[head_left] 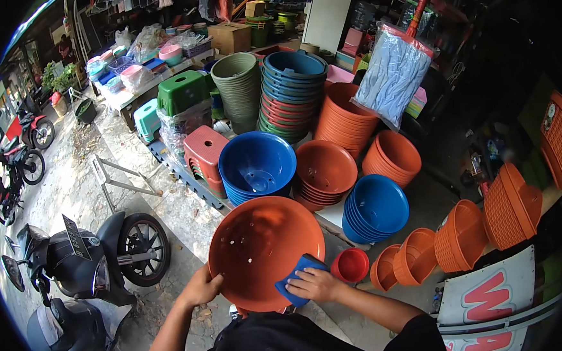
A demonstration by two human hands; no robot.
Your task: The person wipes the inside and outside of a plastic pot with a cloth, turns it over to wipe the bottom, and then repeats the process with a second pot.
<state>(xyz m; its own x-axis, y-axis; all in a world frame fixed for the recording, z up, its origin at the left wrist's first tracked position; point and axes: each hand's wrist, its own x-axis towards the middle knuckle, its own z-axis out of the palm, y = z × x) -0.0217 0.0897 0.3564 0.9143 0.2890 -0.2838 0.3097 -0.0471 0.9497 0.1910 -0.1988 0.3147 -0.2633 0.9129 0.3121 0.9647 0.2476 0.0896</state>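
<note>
A wide orange basin (259,241) is held up in front of the body, its inside facing up, with small light spots or holes in it. Closed on its left rim is my left hand (203,288), thumb over the edge. My right hand (313,285) presses a folded blue cloth (291,290) against the basin's lower right inner wall and rim, its fingers spread over the cloth. Just beyond the basin stand stacks of blue basins (258,164) and orange basins (325,166).
Blue pots (376,208) and a red pot (350,265) are close on the right, beside a row of orange planters (460,235). A parked motorcycle (74,262) stands at left, near a metal frame (117,176). A red stool (206,155) is ahead.
</note>
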